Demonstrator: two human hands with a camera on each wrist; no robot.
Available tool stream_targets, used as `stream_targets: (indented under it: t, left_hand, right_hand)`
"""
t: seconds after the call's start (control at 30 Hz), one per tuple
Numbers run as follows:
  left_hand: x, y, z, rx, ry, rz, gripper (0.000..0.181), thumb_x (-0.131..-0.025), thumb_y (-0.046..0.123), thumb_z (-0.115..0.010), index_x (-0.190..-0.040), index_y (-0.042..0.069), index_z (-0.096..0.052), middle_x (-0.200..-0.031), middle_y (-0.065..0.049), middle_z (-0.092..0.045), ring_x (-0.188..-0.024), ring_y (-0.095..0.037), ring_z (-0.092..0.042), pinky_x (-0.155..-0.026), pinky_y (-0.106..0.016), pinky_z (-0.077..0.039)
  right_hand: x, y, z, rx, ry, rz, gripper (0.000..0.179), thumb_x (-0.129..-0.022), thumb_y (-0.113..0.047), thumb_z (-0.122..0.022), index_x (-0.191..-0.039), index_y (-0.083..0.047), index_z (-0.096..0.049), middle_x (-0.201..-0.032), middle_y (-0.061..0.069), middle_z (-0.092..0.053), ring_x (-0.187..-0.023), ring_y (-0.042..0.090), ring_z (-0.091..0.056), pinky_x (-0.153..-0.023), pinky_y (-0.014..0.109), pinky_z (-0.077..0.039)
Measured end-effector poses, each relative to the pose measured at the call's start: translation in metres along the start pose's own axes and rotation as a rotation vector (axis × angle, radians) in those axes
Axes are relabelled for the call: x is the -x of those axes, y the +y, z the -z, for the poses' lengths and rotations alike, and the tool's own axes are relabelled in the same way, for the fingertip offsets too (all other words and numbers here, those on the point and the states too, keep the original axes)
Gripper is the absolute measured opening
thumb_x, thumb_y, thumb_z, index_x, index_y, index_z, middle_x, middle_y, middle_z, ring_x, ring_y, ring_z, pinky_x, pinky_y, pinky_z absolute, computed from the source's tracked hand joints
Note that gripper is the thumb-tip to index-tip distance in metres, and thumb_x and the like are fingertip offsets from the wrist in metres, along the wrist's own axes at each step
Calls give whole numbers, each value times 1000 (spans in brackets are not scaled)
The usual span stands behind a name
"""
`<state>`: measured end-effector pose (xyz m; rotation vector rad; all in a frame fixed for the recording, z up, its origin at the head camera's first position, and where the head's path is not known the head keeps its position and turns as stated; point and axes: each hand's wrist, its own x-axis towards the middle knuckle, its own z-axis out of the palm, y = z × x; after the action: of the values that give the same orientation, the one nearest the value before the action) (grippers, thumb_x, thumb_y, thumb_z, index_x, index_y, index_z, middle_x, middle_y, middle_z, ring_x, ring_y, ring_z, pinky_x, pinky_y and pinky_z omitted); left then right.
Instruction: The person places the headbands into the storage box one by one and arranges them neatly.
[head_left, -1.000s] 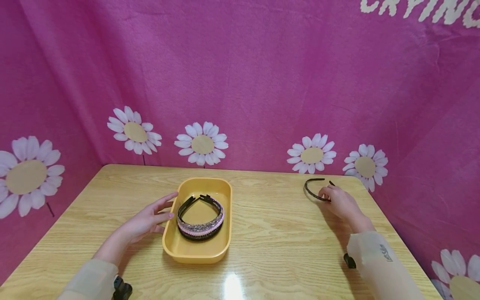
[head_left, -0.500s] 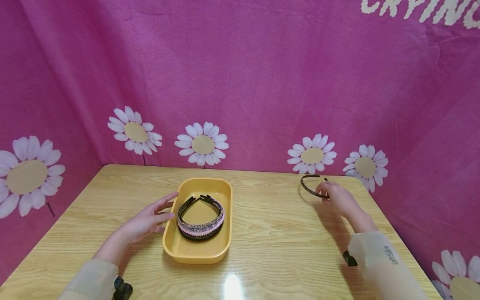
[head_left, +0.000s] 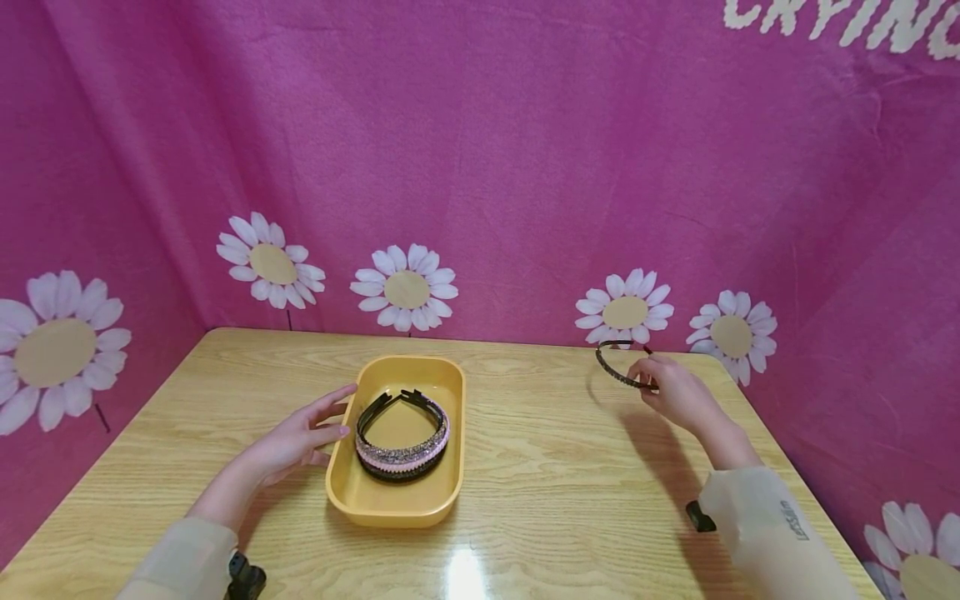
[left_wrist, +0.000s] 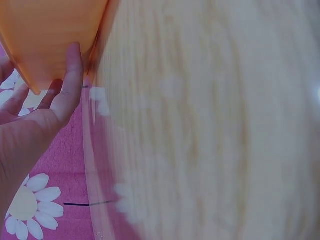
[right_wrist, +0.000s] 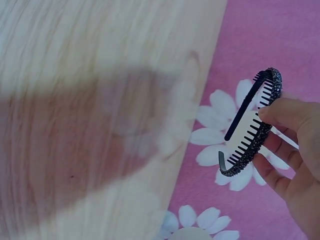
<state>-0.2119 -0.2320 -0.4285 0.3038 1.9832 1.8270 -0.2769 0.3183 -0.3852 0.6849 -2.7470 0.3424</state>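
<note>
My right hand [head_left: 684, 402] pinches a dark glittery headband [head_left: 617, 376] between thumb and fingers, raised over the back right of the table. Comb teeth line the inside of that headband [right_wrist: 250, 154] in the right wrist view, and its two ends point away from the palm. On the left, my left hand [head_left: 296, 440] rests its spread, fairly straight fingers against the side of a yellow tray [head_left: 397, 510]. Inside the tray lies a nested stack of headbands [head_left: 401, 457]: a sparkly grey one on top, a pink one, and black below. Only the tray's outer wall [left_wrist: 50, 40] shows in the left wrist view.
A wood-grain table [head_left: 540, 467] carries the tray left of centre. Behind it and on both sides hangs a magenta cloth [head_left: 510, 167] with white daisies. The cloth meets the table's back edge, close to the held headband.
My right hand has lifted the headband off the table, up and slightly to the left, and its shadow now stands apart from it. The left hand and the tray have stayed put.
</note>
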Motion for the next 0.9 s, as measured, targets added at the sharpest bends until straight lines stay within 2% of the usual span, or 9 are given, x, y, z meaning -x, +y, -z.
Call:
stream_targets:
  t: [0.4, 0.67, 0.9]
  left_hand:
    - [1, 0, -1, 4, -12, -15, 72, -96, 17, -54, -153, 16, -10, -152, -30, -8, -127, -44, -39, -87, -52, -49]
    - [1, 0, 0, 3, -19, -11, 71, -96, 17, -53, -153, 16, -10, -152, -30, -8, -128, -45, -37, -87, -52, -49]
    - [0, -1, 1, 18, -27, -15, 72, -96, 17, -54, -153, 16, -9, -152, -30, -8, -125, -42, -41, -87, -52, -49]
  right_hand:
    - [-4, -22, 13, -3, 76, 97, 30, -69, 9, -70, -91, -10, -65, -78, 2, -58, -70, 17, -56, -58, 33, -47]
    - [-6, -38, 22, 3, 114, 138, 30, -69, 8, -71, -92, -10, -65, -79, 1, -58, -73, 16, -54, -61, 34, -47]
    - [-9, -53, 30, 13, 158, 173, 31, -69, 9, -72, -91, -10, -65, -80, 1, -58, -74, 16, -55, -61, 35, -49]
